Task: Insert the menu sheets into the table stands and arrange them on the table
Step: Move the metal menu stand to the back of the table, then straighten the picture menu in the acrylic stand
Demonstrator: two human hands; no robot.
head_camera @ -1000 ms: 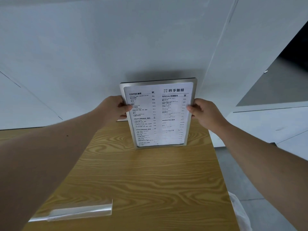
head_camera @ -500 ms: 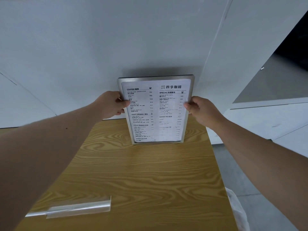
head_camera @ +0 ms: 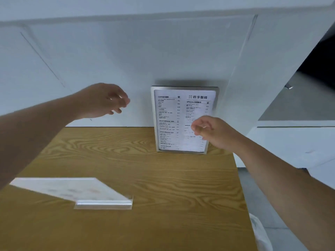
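Observation:
A clear table stand with a printed menu sheet (head_camera: 174, 120) inside stands upright at the far edge of the wooden table (head_camera: 163, 187), against the white wall. My left hand (head_camera: 103, 101) hovers left of it, apart from it, fingers loosely spread and empty. In front of the stand's lower right part, my right hand (head_camera: 212, 132) is empty with fingers curled but apart, hiding part of the sheet. A second clear stand (head_camera: 103, 203) with a pale sheet (head_camera: 72, 187) lies flat near the table's front left.
The white panelled wall (head_camera: 126, 60) closes off the table's far side. The table's right edge drops to a grey floor (head_camera: 257, 196). A white counter and a dark opening (head_camera: 317, 60) lie to the right. Something white (head_camera: 261, 234) shows beside the near right edge.
Both hands have let go of the upright stand and drawn away from it, the left one far to the left. The view has shifted, so the stand appears further right.

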